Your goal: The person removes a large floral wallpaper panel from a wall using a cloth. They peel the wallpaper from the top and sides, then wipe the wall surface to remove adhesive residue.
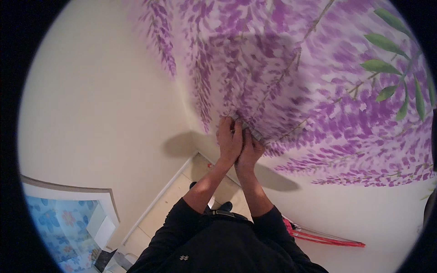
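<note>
Both arms reach up to a wall mural of purple hanging blossoms (273, 68) with green leaves. My left hand (230, 140) presses against it near the corner of the room, its fingers over the upper left end of a narrow grey strip-like tool (252, 131). Close beside it, at the lower right end of the same tool, is my right hand (251, 150), fingers bent onto it. The tool slants across the mural's surface. My fingers hide much of it, so its exact kind cannot be told.
A plain cream wall (102, 102) meets the mural wall at the corner. Below are floor tiles (170, 194) and a white baseboard (160, 192). A blue floral curtain (61, 218) shows in an opening at lower left. A red strap-like thing (327, 240) lies along the right wall.
</note>
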